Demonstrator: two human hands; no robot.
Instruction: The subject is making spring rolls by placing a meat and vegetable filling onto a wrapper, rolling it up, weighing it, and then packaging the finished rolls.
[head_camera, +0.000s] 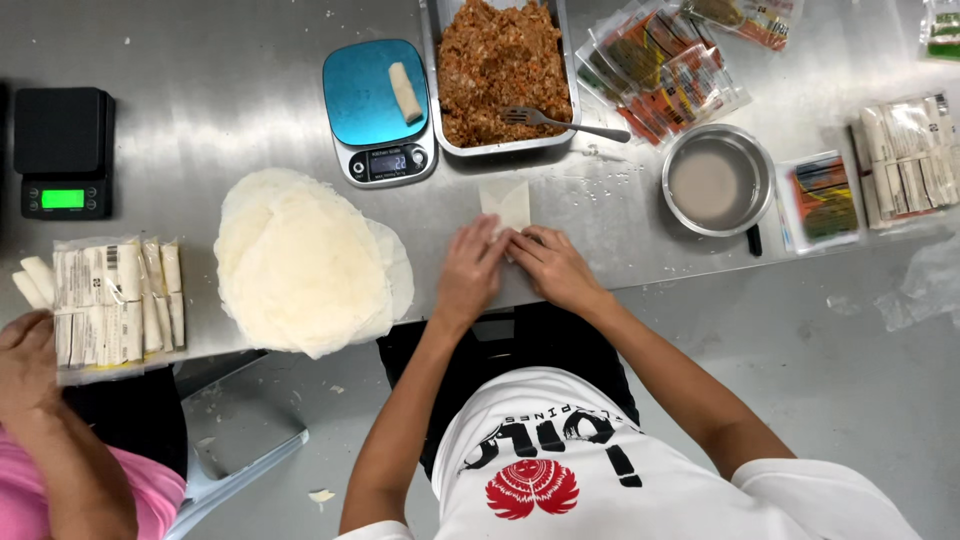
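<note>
Blue-topped kitchen scale (378, 110) bearing one finished roll (405, 92); metal tray of filling (503, 70) with fork (560, 122). Stack of round wrappers (305, 262), black scale (65, 150), metal bowl (716, 181), packaged rolls (118, 303).

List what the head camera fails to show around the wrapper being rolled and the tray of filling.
- Rolled end of the wrapper: covered by the left hand and right hand.
- Filling inside the wrapper: hidden.
- Far end of the filling tray: cut off by the top edge.
- Reading on the blue scale: too small.
</note>
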